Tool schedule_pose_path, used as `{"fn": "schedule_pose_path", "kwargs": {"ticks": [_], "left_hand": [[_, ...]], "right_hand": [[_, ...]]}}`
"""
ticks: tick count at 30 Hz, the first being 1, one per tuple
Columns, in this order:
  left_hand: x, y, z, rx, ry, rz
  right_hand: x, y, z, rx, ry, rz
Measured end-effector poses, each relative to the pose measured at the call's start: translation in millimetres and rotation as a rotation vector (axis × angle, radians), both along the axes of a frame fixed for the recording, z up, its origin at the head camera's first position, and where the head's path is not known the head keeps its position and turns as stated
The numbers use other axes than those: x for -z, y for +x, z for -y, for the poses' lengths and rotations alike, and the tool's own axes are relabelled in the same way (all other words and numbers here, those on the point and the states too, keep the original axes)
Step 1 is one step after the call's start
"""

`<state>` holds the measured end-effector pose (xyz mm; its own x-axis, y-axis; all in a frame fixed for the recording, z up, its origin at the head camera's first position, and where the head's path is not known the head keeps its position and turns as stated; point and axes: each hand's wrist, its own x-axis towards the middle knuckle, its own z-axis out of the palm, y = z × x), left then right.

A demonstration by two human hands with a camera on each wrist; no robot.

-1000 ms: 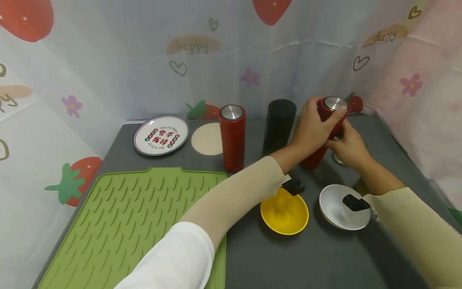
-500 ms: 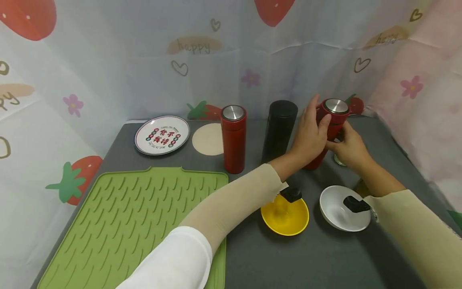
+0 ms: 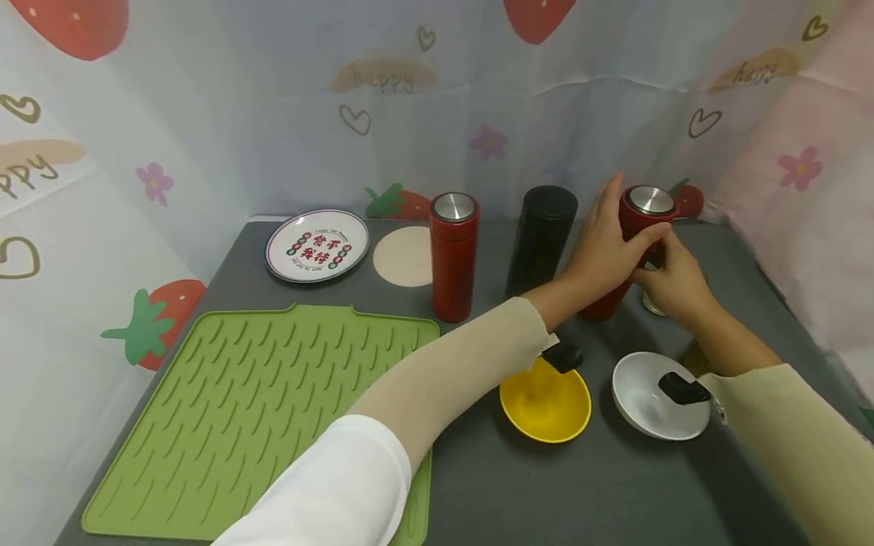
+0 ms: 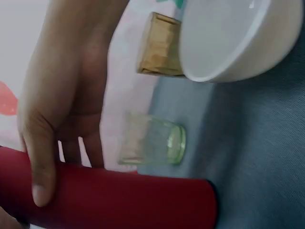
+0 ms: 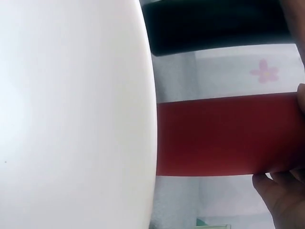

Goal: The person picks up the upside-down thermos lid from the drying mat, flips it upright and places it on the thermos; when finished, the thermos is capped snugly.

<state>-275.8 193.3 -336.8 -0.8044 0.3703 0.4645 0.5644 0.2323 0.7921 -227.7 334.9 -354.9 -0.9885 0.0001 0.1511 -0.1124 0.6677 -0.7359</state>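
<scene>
While my left hand wraps the upper part of the red flask, my right hand grips its body from the other side. The flask stands at the back right of the table, just beside a black flask. Behind it lies a glass jar; nearer me sit a white bowl and a yellow bowl.
</scene>
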Motion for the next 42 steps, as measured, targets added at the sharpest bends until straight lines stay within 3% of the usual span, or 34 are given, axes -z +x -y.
{"fn": "schedule_pose_path", "kwargs": {"ticks": [3, 6, 9, 12, 15, 18, 22, 24, 26, 30, 33, 35, 38, 42], "left_hand": [[6.4, 1.8, 6.8, 0.041, 0.012, -0.048], [7.1, 4.0, 7.7, 0.005, 0.007, -0.040], [1.8, 7.1, 0.2, -0.102, -0.024, 0.012], [-6.4, 10.0, -10.7, -0.236, -0.116, 0.063], [-11.2, 9.3, -14.2, -0.309, -0.154, 0.078], [-9.2, 5.4, -8.7, -0.249, -0.082, 0.069], [-4.8, -1.2, 2.2, -0.033, 0.039, 0.084], [-4.8, -2.7, 3.7, 0.017, 0.038, 0.092], [-7.2, -0.9, 1.3, -0.018, 0.006, 0.120], [-13.7, 5.4, -11.1, -0.234, -0.044, 0.171], [-15.8, 5.9, -16.8, -0.313, -0.022, 0.163], [-15.8, 3.3, -16.7, -0.293, -0.005, 0.155], [-16.9, -3.3, -13.2, -0.181, 0.024, 0.179], [-19.1, -11.5, -7.7, -0.015, 0.083, 0.303]], "right_hand": [[-0.3, -1.6, 0.5, 0.007, -0.020, -0.005], [0.3, -3.6, 1.5, 0.009, -0.025, -0.014], [2.7, -3.9, 1.7, -0.003, 0.012, -0.044], [5.7, -5.1, 3.0, -0.031, 0.045, -0.098], [6.1, -6.0, 5.3, -0.044, 0.034, -0.079], [4.7, -5.6, 6.5, -0.035, 0.011, -0.018], [2.1, -7.1, 6.3, -0.049, -0.026, 0.004], [1.0, -7.6, 5.4, -0.057, -0.025, -0.006], [0.8, -6.7, 4.3, -0.056, -0.021, -0.021], [0.9, -4.7, 3.2, -0.043, 0.006, -0.027], [0.9, -5.2, 3.6, -0.032, 0.001, -0.007], [0.6, -5.3, 3.7, -0.029, -0.004, 0.004], [-0.9, -4.4, 1.9, -0.019, -0.012, 0.016], [-3.5, -3.7, -1.5, -0.005, -0.021, 0.042]]}}
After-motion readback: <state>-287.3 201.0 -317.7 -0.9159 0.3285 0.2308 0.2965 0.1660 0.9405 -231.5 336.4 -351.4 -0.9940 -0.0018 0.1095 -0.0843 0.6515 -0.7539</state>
